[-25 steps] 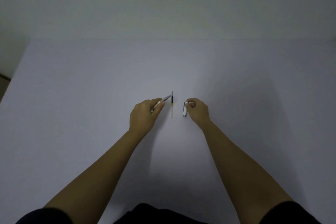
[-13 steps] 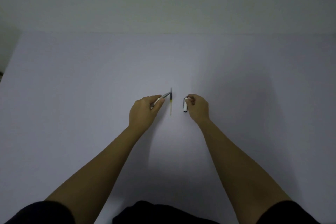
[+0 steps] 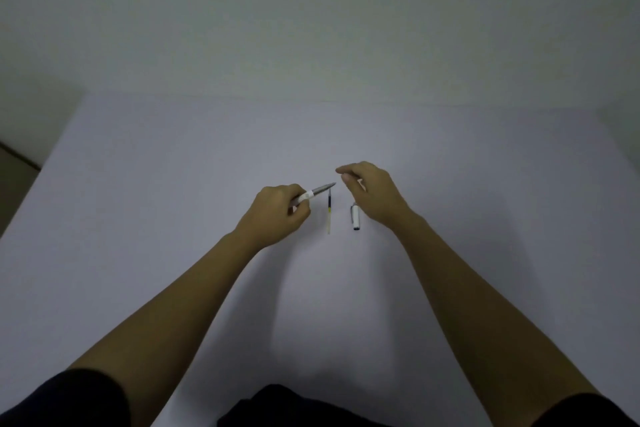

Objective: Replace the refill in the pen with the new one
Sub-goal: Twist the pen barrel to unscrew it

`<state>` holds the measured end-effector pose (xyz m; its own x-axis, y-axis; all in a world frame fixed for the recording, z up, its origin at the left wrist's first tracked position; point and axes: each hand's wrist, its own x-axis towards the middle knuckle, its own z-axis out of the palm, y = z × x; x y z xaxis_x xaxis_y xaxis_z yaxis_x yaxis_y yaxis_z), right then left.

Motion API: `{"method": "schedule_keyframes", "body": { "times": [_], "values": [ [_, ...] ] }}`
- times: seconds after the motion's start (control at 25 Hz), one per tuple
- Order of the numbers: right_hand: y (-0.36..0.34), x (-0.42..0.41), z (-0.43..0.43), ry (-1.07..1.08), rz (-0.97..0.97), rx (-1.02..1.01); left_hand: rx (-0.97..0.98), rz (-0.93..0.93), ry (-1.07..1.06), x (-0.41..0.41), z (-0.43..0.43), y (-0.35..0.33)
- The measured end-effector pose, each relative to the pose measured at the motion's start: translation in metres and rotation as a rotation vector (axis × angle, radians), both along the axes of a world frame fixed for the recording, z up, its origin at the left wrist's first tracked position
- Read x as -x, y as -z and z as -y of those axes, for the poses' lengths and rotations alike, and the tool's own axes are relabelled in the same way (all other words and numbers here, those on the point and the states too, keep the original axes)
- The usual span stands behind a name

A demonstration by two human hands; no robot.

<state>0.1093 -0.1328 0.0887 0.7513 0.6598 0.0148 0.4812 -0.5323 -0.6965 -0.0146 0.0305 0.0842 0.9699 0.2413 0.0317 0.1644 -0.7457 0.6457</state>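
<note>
The table (image 3: 138,218) is bare out to its edges around the hands. The pen (image 3: 320,189) is gripped in the left hand (image 3: 277,215), beside the refill (image 3: 329,215). The cap (image 3: 355,217) lies under the right hand (image 3: 372,198), whose fingers are loosely open.

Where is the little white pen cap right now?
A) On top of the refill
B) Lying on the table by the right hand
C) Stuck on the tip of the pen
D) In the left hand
B: the pen cap lies flat on the table, beside the right hand, whose fingers are open above it; the left hand holds the pen, and the refill lies apart from the cap.
</note>
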Motion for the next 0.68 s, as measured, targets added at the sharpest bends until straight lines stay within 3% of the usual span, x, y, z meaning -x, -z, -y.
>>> {"method": "schedule_keyframes", "body": {
  "times": [0.16, 0.28, 0.4, 0.6, 0.68],
  "values": [
    [-0.028, 0.014, 0.004, -0.277, 0.079, 0.254, -0.207, -0.019, 0.258, 0.01, -0.001, -0.012],
    [-0.032, 0.026, 0.015, -0.337, 0.035, 0.436, -0.226, 0.016, 0.288, 0.017, 0.005, -0.018],
    [-0.041, 0.032, 0.023, -0.287, -0.025, 0.355, -0.195, 0.044, 0.282, 0.021, 0.011, -0.022],
    [-0.051, 0.043, 0.029, -0.274, 0.349, 0.279, -0.005, -0.048, 0.233, 0.025, 0.014, -0.034],
    [-0.055, 0.047, 0.034, -0.245, 0.262, 0.182, -0.037, -0.058, 0.27, 0.028, 0.014, -0.037]
  ]
}}
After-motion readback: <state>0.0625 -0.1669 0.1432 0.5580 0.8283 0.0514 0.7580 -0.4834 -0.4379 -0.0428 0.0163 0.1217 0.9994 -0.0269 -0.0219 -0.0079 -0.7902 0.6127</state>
